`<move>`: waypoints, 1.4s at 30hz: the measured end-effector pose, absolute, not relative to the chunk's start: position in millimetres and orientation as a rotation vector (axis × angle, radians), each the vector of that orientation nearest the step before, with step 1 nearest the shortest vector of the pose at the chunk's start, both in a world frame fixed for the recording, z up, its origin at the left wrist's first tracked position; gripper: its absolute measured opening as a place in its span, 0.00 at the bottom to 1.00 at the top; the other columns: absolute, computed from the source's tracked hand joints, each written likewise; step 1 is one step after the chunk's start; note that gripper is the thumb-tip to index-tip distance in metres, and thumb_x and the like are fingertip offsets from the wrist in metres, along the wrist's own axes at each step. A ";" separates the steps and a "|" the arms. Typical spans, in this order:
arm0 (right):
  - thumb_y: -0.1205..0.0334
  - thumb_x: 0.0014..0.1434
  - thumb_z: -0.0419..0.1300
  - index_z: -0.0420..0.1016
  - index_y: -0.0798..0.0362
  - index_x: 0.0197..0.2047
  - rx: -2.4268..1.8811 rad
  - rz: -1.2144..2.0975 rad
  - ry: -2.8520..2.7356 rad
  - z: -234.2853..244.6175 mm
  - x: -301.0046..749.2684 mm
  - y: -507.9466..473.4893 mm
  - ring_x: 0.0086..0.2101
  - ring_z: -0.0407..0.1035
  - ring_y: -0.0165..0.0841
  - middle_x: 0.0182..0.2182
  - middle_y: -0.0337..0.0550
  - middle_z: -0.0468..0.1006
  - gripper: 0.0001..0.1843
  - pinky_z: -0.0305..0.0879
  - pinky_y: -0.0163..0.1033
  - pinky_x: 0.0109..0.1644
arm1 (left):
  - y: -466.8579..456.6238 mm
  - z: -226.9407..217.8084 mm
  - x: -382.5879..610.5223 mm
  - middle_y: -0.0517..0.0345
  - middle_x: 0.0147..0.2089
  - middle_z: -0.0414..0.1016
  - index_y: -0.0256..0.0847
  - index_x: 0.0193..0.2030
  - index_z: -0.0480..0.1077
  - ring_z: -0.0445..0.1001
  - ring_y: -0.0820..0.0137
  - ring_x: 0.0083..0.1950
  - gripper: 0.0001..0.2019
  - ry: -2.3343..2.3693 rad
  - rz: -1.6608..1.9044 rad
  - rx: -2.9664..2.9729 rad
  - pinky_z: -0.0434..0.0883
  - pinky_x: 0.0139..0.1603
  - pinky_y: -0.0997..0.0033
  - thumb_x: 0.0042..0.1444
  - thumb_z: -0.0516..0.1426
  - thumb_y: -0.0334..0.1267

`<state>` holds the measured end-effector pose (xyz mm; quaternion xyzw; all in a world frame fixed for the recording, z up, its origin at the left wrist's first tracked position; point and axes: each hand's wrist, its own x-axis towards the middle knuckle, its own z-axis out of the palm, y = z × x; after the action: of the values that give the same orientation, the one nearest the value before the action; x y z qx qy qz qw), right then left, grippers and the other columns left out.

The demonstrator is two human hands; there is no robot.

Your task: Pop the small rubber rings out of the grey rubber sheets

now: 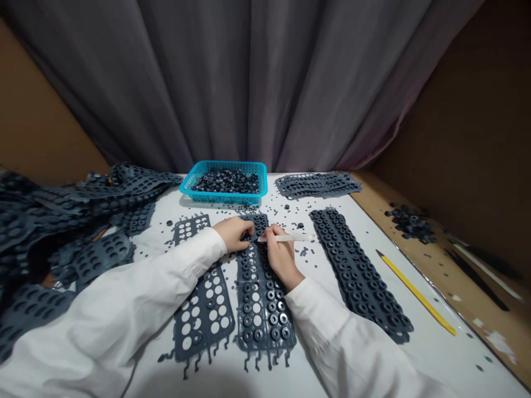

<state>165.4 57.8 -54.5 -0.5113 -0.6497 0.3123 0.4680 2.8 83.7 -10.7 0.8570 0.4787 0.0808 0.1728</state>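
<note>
A dark grey moulded rubber sheet (262, 298) with rows of ring-shaped parts lies lengthwise before me, several of its holes bare and showing the white table. On its upper part my left hand (235, 234) rests with bent fingers, gripping the sheet; the fingertips are partly hidden. My right hand (282, 255) pinches a slim white pen-like tool (290, 237), its tip pointing left toward the left fingers, over the sheet. Left of it, partly under my left sleeve, lies another sheet (203, 315), mostly punched out, with a few rings left in it.
A blue basket (188, 193) of small dark rings stands at the back. Full ring sheet (357, 265) and yellow cutter-like tool (415, 290) lie right. Punched sheets (317, 185) lie behind; more sheets (103, 254) heap left. Loose rings (410, 221) sit on the brown surface.
</note>
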 end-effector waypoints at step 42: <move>0.55 0.62 0.44 0.63 0.51 0.24 -1.354 0.615 -1.724 -51.0 163.8 60.5 0.26 0.63 0.31 0.22 0.37 0.69 0.17 0.53 0.34 0.30 | 108.6 -23.3 -2.9 0.63 0.18 0.61 0.38 0.21 0.63 0.58 0.75 0.21 0.03 1.273 0.606 1.604 0.56 0.22 0.76 0.40 0.53 0.35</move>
<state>163.8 60.5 -51.0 -0.5401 -0.6875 0.2452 0.4190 -2.9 108.6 -23.3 0.6581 0.5222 0.2486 0.4820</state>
